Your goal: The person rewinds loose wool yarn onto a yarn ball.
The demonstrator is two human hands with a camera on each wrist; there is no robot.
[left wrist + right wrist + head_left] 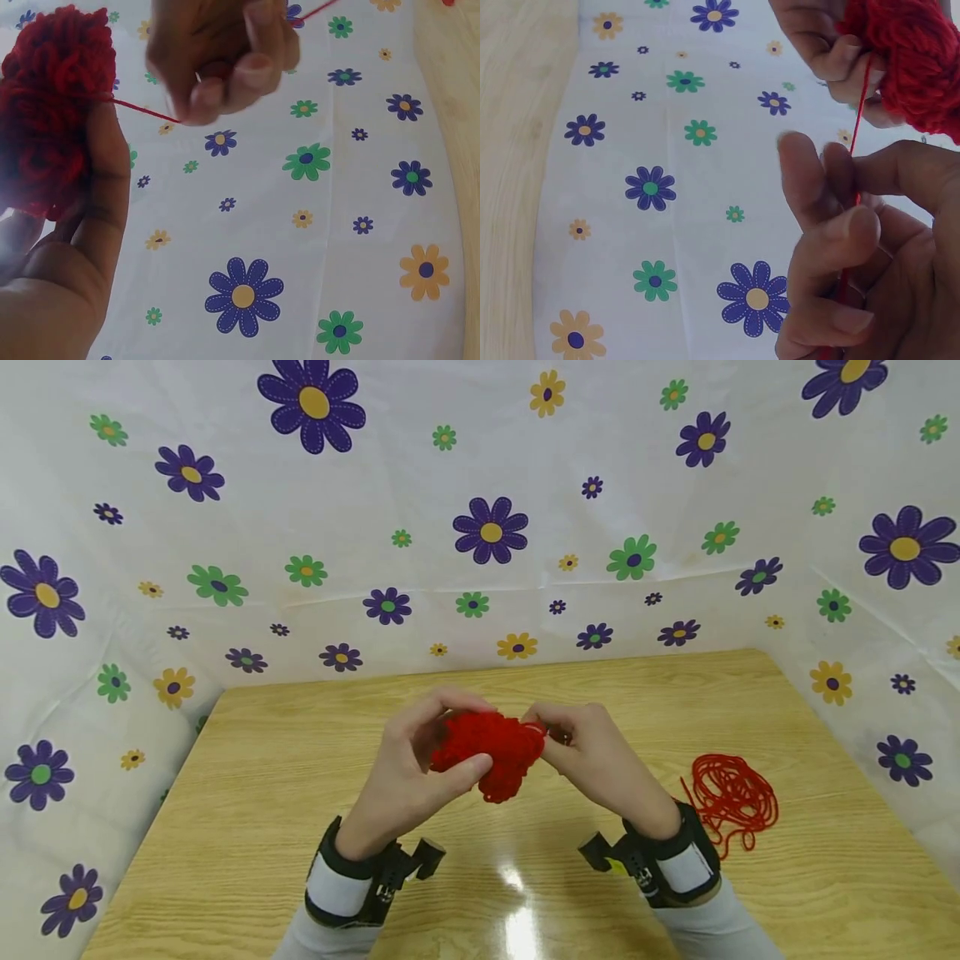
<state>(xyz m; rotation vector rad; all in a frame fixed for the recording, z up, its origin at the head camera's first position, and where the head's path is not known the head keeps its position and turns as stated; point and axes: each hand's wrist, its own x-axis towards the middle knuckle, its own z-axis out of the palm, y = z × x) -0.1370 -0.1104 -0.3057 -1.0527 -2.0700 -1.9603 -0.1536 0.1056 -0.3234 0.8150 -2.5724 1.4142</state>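
In the head view my left hand (405,772) grips a thick, looped bundle of red yarn (491,747) above the table, thumb across its near side. Just to the right of it, my right hand (600,760) has curled fingers at the bundle's edge. A single taut red strand (146,111) runs from the bundle's middle to my right hand in the left wrist view. There the strand crosses a narrowed waist between two puffy ends. From the right wrist, the strand (861,97) passes between thumb and fingers and on down through the palm.
A loose coil of red yarn (735,797) lies on the wooden table (300,777), right of my right wrist. A white cloth (420,493) printed with flowers walls the back and both sides. Dark wrist straps (345,881) with small mounts are on both wrists.
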